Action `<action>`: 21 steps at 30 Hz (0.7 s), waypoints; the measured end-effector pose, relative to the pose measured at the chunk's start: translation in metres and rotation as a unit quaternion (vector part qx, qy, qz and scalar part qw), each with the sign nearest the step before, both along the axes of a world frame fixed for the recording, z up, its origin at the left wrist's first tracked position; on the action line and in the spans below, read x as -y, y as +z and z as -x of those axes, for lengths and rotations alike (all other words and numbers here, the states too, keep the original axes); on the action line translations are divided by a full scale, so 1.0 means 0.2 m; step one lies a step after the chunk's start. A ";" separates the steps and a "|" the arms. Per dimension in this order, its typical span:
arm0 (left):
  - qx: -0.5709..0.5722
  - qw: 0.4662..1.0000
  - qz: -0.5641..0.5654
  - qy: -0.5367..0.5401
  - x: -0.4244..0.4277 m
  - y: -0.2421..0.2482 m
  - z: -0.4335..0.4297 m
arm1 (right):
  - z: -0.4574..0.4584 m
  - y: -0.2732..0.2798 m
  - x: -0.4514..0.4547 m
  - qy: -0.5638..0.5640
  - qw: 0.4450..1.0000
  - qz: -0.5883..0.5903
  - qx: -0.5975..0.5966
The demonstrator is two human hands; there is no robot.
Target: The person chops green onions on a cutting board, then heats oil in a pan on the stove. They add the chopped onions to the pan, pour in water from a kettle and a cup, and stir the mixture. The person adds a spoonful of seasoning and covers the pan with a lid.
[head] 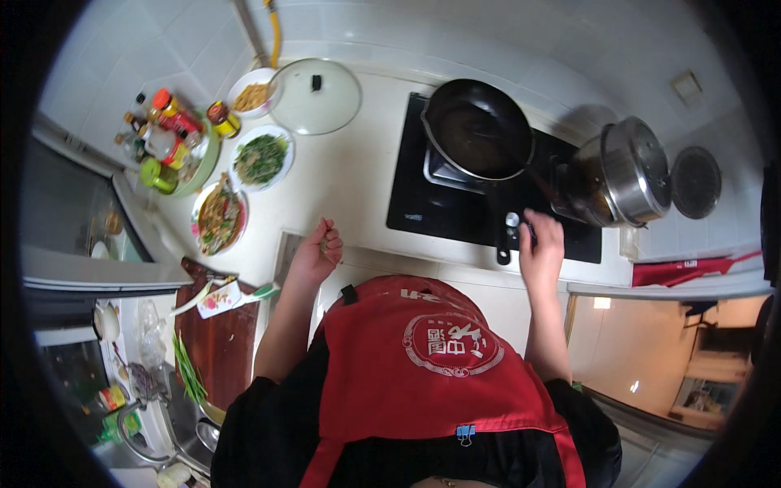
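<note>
My left hand (323, 250) is curled palm up over the counter's front edge. A few small greenish-brown bits (324, 245) show between its fingers; what they are I cannot make out. My right hand (544, 238), slightly blurred, is at the front of the black glass gas cooktop (415, 195), by a control knob (512, 219). The fingers hide whatever lies under them, so a grip on a second knob cannot be confirmed. A black wok (479, 131) rests on the left burner, its handle (503, 253) pointing towards me. Its inside looks dark and shiny.
A steel pot (634, 171) occupies the right burner. Leftward stand a glass lid (316, 97), a bowl of brown food (253, 97), plates of greens (262, 160) and a cooked dish (221, 216), and a green basin (204, 165) of bottles. A cleaver (216, 299) and scallions (188, 369) lie on a cutting board (223, 348).
</note>
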State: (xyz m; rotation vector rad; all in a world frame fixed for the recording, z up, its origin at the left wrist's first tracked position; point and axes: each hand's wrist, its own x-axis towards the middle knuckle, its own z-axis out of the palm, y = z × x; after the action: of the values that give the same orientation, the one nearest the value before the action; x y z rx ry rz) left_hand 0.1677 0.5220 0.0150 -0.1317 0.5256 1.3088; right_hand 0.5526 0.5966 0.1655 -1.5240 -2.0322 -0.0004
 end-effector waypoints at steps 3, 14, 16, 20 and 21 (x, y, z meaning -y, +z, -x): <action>0.031 0.999 0.001 -0.025 -0.11 -0.06 -0.17 | -0.22 -0.07 -0.24 -0.084 0.990 0.028 0.112; 0.005 0.990 0.112 0.081 -0.01 -0.10 -0.42 | -0.48 -0.21 -0.67 0.010 0.945 0.204 0.254; -0.002 0.988 0.119 0.096 0.04 -0.08 -0.38 | -0.51 -0.06 -0.61 0.023 0.941 0.205 0.269; -0.013 0.987 0.120 0.107 0.07 -0.05 -0.28 | -0.52 0.19 -0.50 0.031 0.941 0.228 0.249; -0.018 0.988 0.116 0.103 0.05 -0.05 -0.27 | -0.50 0.20 -0.49 0.027 0.938 0.240 0.246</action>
State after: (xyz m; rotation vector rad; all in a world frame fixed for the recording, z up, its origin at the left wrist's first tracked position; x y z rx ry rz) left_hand 0.2218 0.5112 0.0046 -0.3645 0.7088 1.4486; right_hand 0.6535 0.6952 0.2048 -1.9058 -2.6120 0.1641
